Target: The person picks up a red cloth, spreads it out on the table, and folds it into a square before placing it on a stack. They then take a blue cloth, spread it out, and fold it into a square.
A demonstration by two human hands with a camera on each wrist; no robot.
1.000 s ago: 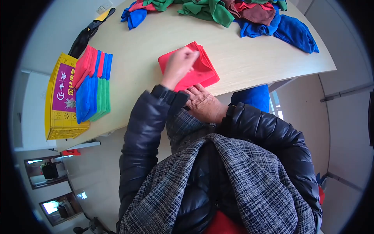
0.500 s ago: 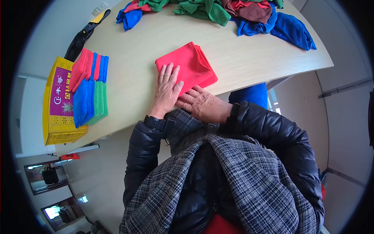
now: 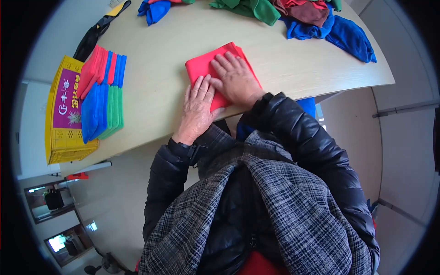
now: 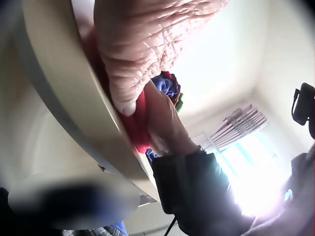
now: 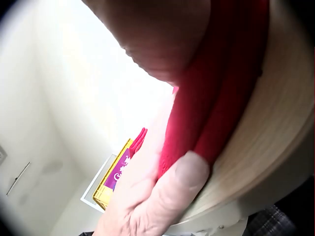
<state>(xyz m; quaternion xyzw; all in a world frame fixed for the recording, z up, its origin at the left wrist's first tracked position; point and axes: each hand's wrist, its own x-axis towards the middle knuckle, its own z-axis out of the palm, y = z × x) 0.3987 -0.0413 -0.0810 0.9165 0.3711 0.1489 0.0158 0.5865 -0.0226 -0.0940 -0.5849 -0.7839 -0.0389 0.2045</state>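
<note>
A folded red cloth (image 3: 197,68) lies near the front edge of the table. My left hand (image 3: 197,109) rests on its near left side with fingers stretched out. Across its middle and right part my right hand (image 3: 237,81) lies flat, fingers spread, covering much of it. The two hands meet near the cloth's centre. In the right wrist view, thick folded layers of the red cloth (image 5: 211,98) show, with the left thumb (image 5: 189,172) against their edge. The left wrist view shows the red cloth (image 4: 137,129) low on the tabletop beneath both hands.
On the left stands a yellow box (image 3: 73,145) with a purple label. Beside it are stacked folded red, blue and green cloths (image 3: 94,107). Crumpled green (image 3: 250,10), brown and blue cloths (image 3: 350,39) lie along the far side. A black strap (image 3: 91,41) lies at the back left.
My left hand came down from above the cloth, its bent fingers straightening onto the left side. My right hand moved from the near corner up onto the cloth's top.
</note>
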